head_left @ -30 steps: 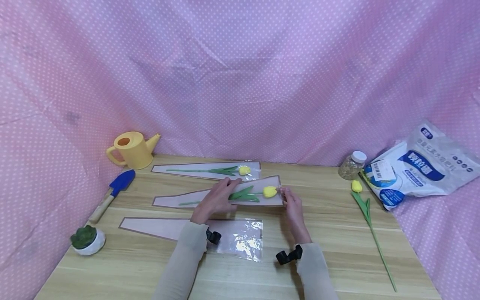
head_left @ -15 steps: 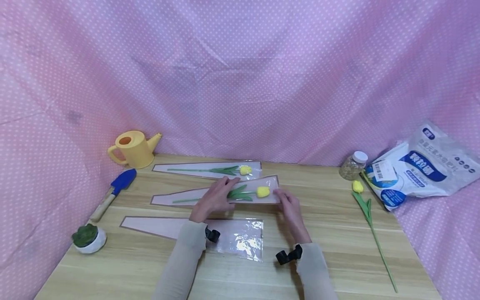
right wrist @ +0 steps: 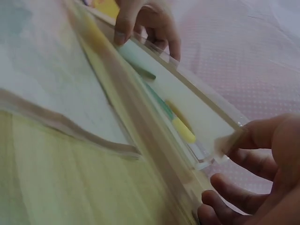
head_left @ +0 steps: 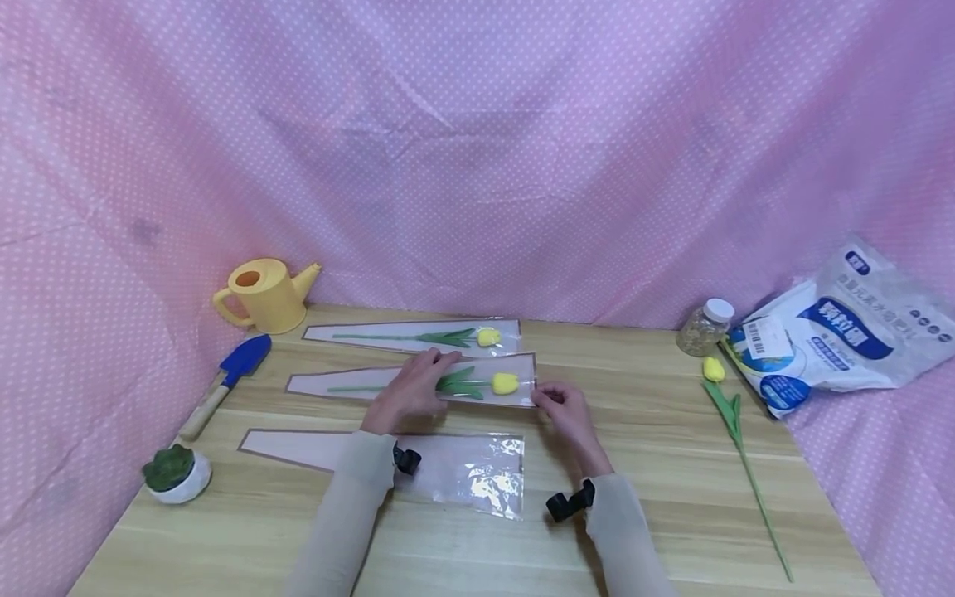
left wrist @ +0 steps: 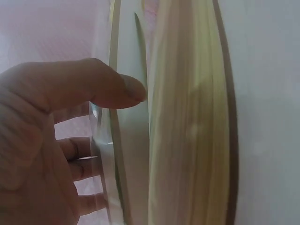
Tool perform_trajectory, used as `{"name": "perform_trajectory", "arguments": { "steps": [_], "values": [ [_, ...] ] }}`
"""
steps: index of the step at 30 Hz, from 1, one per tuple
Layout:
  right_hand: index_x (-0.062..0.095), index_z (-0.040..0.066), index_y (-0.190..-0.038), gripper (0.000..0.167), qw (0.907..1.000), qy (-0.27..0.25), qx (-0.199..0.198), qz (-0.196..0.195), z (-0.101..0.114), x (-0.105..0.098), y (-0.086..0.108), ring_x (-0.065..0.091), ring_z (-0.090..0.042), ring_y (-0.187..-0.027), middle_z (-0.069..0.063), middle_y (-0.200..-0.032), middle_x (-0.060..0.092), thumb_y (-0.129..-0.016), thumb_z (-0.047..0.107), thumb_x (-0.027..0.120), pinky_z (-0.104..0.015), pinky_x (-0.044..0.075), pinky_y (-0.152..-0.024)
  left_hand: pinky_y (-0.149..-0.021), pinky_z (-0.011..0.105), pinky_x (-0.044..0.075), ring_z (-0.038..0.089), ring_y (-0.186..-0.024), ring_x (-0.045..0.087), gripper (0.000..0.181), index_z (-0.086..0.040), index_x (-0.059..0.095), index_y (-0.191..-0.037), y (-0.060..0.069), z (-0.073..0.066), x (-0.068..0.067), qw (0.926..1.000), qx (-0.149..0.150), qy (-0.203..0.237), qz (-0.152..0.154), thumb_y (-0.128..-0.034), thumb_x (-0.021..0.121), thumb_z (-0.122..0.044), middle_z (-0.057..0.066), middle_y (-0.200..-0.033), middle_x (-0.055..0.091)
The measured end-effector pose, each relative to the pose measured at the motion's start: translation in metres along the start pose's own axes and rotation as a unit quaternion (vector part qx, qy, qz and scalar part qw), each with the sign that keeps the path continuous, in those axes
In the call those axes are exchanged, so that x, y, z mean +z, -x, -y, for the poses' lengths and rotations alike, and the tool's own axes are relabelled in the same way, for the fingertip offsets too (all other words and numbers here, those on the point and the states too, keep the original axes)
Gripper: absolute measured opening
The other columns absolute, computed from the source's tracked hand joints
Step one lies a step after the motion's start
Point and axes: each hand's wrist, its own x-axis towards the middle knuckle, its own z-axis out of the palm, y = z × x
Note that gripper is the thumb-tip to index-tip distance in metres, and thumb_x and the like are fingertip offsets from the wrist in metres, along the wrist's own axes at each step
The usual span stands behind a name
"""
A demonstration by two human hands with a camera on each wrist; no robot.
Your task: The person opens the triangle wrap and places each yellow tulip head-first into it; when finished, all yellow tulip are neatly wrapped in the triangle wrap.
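Note:
Inside a tapered clear flower sleeve [head_left: 524, 373] with a pale backing and brown border lies an artificial yellow tulip [head_left: 505, 383]. My left hand [head_left: 410, 388] grips the sleeve across its middle, thumb on the near side and fingers at the far side, covering part of the stem. At the wide right end, my right hand [head_left: 569, 414] pinches the near corner between thumb and index finger. In the right wrist view the sleeve [right wrist: 206, 110] is tilted, its near edge toward the wood. Behind it lies another sleeve [head_left: 388, 332] holding a yellow tulip [head_left: 488, 337].
A flat sleeve [head_left: 455, 456] without a flower lies nearer me. A loose tulip [head_left: 739, 439] is on the right, by a jar [head_left: 701, 327] and a white-blue bag [head_left: 828, 340]. At left are a watering can [head_left: 269, 298], trowel [head_left: 227, 385] and potted succulent [head_left: 176, 474].
The gripped sleeve, tulip inside, has shifted left with both hands. My right hand has gone from the flower's tip at the wide end to the sleeve's near right corner.

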Motion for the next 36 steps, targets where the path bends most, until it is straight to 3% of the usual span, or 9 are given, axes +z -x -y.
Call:
{"name": "perform_trajectory", "arguments": {
  "steps": [4, 8, 15, 28, 32, 36],
  "values": [
    [0.073, 0.0, -0.103, 0.019, 0.9977, 0.057, -0.024, 0.026, 0.002, 0.007, -0.005, 0.065, -0.013, -0.086, -0.016, -0.102, 0.074, -0.091, 0.014, 0.069, -0.023, 0.051, -0.082, -0.108, 0.05, 0.043, 0.026, -0.119, 0.048, 0.088, -0.023, 0.04, -0.152, -0.003, 0.009, -0.007, 0.9996, -0.003, -0.017, 0.021, -0.0747, 0.08, -0.011, 0.005, -0.126, 0.052],
    [0.075, 0.0, -0.095, 0.016, 0.9943, 0.09, -0.034, 0.044, 0.007, 0.012, -0.009, 0.063, -0.014, -0.078, -0.016, -0.096, 0.075, -0.09, 0.014, 0.069, -0.024, 0.051, -0.071, -0.12, 0.057, 0.03, 0.029, -0.128, 0.047, 0.086, -0.023, 0.042, -0.151, -0.007, 0.016, -0.012, 0.9982, -0.001, -0.043, 0.042, -0.0745, 0.08, -0.012, 0.008, -0.134, 0.053],
    [0.075, 0.001, -0.092, 0.015, 0.9932, 0.101, -0.026, 0.05, 0.011, 0.015, -0.014, 0.055, -0.011, -0.061, -0.012, -0.081, 0.072, -0.089, 0.013, 0.068, -0.022, 0.047, -0.057, -0.123, 0.058, 0.023, 0.031, -0.134, 0.044, 0.085, -0.024, 0.039, -0.153, -0.014, 0.021, -0.013, 0.997, -0.009, -0.046, 0.062, -0.0776, 0.077, -0.013, 0.009, -0.139, 0.049],
    [0.075, 0.002, -0.098, 0.016, 0.9908, 0.12, -0.003, 0.063, 0.01, 0.014, -0.024, 0.052, -0.01, -0.057, -0.007, -0.075, 0.069, -0.089, 0.013, 0.067, -0.021, 0.043, -0.053, -0.123, 0.06, 0.022, 0.035, -0.146, 0.034, 0.095, -0.023, 0.037, -0.154, -0.019, 0.023, -0.014, 0.9976, -0.014, -0.029, 0.061, -0.0735, 0.086, -0.013, 0.01, -0.152, 0.043],
    [0.074, 0.001, -0.099, 0.017, 0.9902, 0.123, -0.012, 0.065, 0.011, 0.014, -0.023, 0.056, -0.011, -0.063, -0.011, -0.085, 0.073, -0.089, 0.013, 0.068, -0.022, 0.047, -0.058, -0.125, 0.06, 0.018, 0.036, -0.148, 0.031, 0.098, -0.022, 0.036, -0.155, -0.017, 0.024, -0.014, 0.9979, -0.018, -0.021, 0.059, -0.0721, 0.088, -0.012, 0.011, -0.154, 0.04],
    [0.073, 0.001, -0.103, 0.019, 0.9894, 0.127, -0.026, 0.066, 0.011, 0.011, -0.02, 0.064, -0.019, -0.084, -0.015, -0.102, 0.074, -0.09, 0.015, 0.068, -0.031, 0.056, -0.077, -0.125, 0.059, 0.015, 0.038, -0.151, 0.027, 0.098, -0.021, 0.035, -0.155, -0.013, 0.026, -0.013, 0.9981, -0.019, -0.025, 0.053, -0.0726, 0.087, -0.013, 0.013, -0.16, 0.034]
  ]
}}
